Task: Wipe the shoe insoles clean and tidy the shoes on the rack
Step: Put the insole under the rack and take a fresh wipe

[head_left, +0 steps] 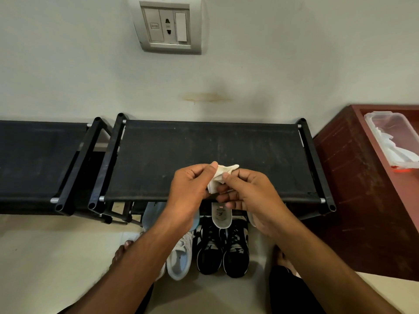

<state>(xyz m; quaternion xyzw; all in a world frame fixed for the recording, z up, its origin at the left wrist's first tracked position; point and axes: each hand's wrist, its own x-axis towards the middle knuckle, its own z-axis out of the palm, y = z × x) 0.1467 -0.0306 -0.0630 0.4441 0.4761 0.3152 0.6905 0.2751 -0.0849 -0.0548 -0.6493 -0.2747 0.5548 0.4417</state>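
Insoles: one pale grey insole (pixel 220 217) with a printed logo and small red mark pokes out from under the black rack (pixel 210 159), just above a black-and-grey pair of sneakers (pixel 223 250) on the floor. A white and light-blue sneaker (pixel 180 257) sits beside them. Above the rack's front edge, the left hand (pixel 192 189) and right hand (pixel 247 191) both pinch a crumpled, slightly soiled white wipe (pixel 220 177) between thumbs and curled fingers.
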